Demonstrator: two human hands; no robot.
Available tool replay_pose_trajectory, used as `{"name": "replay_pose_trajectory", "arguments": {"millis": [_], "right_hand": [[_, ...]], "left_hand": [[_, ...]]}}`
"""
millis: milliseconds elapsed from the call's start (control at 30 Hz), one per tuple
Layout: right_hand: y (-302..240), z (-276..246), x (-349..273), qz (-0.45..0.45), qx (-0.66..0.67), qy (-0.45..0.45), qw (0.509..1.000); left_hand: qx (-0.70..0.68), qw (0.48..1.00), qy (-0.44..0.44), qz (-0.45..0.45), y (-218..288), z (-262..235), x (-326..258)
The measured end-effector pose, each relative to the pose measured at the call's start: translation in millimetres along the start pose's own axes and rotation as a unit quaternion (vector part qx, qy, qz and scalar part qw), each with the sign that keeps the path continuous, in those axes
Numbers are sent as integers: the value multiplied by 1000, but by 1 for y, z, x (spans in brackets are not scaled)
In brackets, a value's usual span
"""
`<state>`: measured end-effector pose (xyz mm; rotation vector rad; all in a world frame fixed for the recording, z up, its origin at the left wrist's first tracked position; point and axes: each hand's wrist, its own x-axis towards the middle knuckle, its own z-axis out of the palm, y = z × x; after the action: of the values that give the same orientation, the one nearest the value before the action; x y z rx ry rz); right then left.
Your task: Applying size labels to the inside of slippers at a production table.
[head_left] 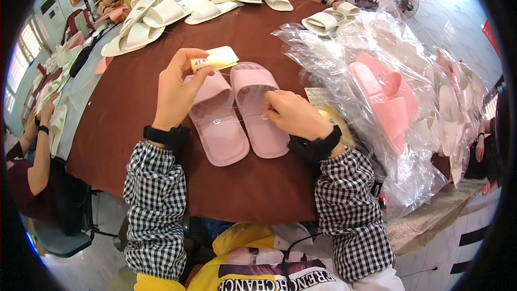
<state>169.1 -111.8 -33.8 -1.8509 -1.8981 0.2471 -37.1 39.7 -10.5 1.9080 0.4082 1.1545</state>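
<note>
Two pink slippers lie side by side on the brown tabletop, soles down, with their toes pointing away from me. On the insole of the left slipper (pixel 225 143) sits a small round sticker (pixel 217 122). My left hand (pixel 179 87) pinches a small stack of pale yellow label sheets (pixel 223 56) over that slipper's strap. Curled closed, my right hand (pixel 299 114) is over the right slipper (pixel 271 139), with its fingertips at the insole just below the strap. Whatever those fingertips hold, if anything, is hidden or too small to make out.
Clear plastic bags (pixel 328 62) with a pink slipper pair (pixel 385 97) fill the right side. More yellow label paper (pixel 336 121) lies beside my right wrist. Cream slippers (pixel 167 11) line the far edge of the brown table (pixel 134 86). Several people sit around it.
</note>
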Motion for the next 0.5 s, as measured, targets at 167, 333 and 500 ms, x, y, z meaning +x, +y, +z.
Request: {"name": "replay_pose_trajectory", "arguments": {"millis": [167, 333, 500], "right_hand": [[5, 12, 2, 29, -4, 29, 999], [4, 18, 1, 37, -46, 32, 998], [-1, 18, 3, 48, 7, 60, 997]], "left_hand": [[36, 999, 15, 33, -5, -2, -1], [48, 998, 20, 23, -17, -7, 0], [15, 1000, -1, 7, -32, -11, 3]]}}
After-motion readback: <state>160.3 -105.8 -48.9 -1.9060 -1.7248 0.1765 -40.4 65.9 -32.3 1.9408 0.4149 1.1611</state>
